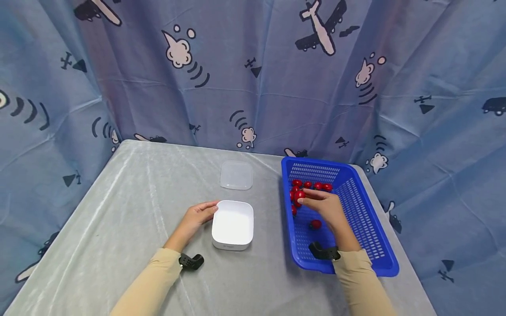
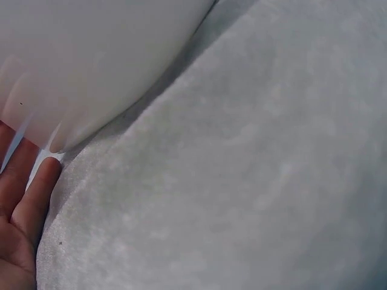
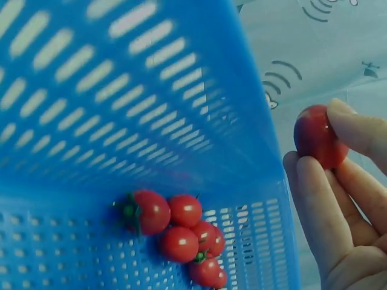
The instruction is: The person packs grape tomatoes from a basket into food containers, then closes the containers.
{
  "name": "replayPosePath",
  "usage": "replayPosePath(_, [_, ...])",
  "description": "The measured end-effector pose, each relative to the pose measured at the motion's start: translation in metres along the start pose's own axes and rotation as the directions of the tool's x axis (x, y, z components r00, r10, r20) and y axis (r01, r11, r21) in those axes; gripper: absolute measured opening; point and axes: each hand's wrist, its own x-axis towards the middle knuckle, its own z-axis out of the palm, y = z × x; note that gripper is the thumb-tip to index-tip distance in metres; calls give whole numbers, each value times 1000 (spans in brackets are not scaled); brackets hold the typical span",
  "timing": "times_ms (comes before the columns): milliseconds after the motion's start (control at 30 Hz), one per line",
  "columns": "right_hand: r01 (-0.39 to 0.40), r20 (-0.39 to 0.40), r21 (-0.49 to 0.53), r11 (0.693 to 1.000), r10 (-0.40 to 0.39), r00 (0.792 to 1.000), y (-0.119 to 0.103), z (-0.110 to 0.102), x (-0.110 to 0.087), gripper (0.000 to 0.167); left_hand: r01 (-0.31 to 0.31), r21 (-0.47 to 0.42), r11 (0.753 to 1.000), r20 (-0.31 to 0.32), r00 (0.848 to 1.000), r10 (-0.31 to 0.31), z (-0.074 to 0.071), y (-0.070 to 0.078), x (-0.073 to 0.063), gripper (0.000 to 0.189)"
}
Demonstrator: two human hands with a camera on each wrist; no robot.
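My right hand (image 1: 326, 208) pinches a red cherry tomato (image 3: 321, 136) between thumb and fingertips, held over the left side of the blue plastic basket (image 1: 371, 219). Several more cherry tomatoes (image 3: 179, 244) lie on the basket floor, some with green stems; one tomato (image 1: 316, 224) sits apart from the cluster. At the middle of the table, my left hand (image 1: 196, 218) rests its fingertips against the left side of a white square box (image 1: 232, 247). In the left wrist view, straight fingers (image 2: 37, 196) touch the box's pale wall (image 2: 109, 66).
A translucent square lid (image 1: 236, 175) lies flat behind the box. Grey cloth covers the table (image 1: 118, 219), and a blue patterned curtain (image 1: 221, 79) hangs along its back and sides. The basket's raised, perforated walls surround the tomatoes near the table's right edge.
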Motion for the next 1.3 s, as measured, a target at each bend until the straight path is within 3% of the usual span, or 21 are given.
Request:
replayPosePath(600, [22,30,16,1000,-22,999,-15,18,-14,58,1,10,1000,-3,1000,-1,2,-1,1,45])
replayPosePath(1033, [103,84,61,993,-108,991,-40,46,-37,48,2,10,1000,0,1000,-2,2,-1,0,45])
replayPosePath(1300, [105,130,114,988,-119,984,-46,71,-34,44,0,12,1000,-8,1000,0,1,0,1,45])
